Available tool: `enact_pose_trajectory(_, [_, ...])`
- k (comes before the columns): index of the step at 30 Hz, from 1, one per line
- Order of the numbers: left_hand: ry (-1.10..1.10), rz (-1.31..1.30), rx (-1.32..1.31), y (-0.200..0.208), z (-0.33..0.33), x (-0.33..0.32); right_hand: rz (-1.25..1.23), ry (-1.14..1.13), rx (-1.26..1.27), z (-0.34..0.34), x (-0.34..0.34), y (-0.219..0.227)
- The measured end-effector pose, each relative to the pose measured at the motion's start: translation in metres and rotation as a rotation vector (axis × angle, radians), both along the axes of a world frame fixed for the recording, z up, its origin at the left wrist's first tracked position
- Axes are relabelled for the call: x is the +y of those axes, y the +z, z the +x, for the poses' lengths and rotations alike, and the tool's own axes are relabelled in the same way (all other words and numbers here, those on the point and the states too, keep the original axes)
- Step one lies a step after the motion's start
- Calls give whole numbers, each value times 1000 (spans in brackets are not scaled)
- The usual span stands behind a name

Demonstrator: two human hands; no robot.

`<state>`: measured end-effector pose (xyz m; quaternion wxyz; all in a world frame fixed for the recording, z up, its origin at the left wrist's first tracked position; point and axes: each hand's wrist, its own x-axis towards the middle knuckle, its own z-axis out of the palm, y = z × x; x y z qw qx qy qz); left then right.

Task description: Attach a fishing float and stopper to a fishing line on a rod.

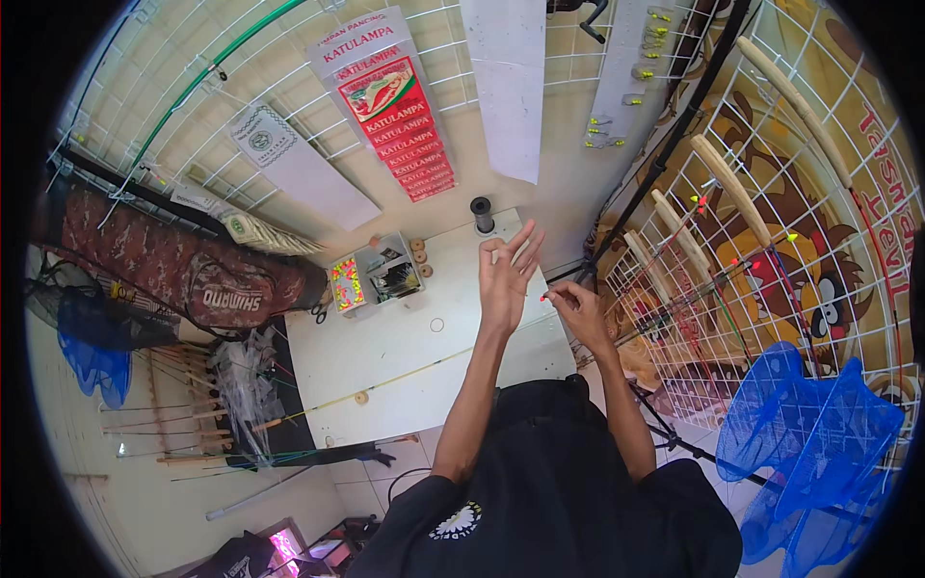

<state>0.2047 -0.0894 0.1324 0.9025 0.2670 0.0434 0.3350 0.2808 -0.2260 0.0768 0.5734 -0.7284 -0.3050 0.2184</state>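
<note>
Above the white table (405,339) my left hand (507,279) is raised, its thumb and index finger bent together in a pinch and the other fingers stretched up. Anything thin in that pinch is too fine to make out. To its right and slightly lower, my right hand (581,316) is closed, with a small red float (544,298) at its fingertips. Toward the back of the table stands a box of small red, yellow and green floats (346,283), beside an open container of dark packets (393,274). A yellow measuring tape (390,381) runs diagonally over the tabletop.
A dark cylinder (482,214) and cork-coloured rings (420,258) stand at the back edge. Scissors (320,313) lie at the left. A camouflage rod bag (183,255) hangs on the left. On the right are a wire rack with wooden-handled rods (732,188) and blue nets (819,424).
</note>
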Motion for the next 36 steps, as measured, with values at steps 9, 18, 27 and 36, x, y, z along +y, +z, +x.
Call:
enact_pose_trajectory(9, [-402,1241,766,-13,-1,-5,-62,47,-286,14,-11,25])
enact_pose_trajectory(18, [-769,607,532,-22,-4,12,210,113,107,21,-11,5])
enact_pose_trajectory(27, [-755,333,502,-24,-9,12,177,158,210,17,-12,3])
enact_pose_trajectory(36, [-569,279,546,-29,-9,11,217,157,319,13,-10,10])
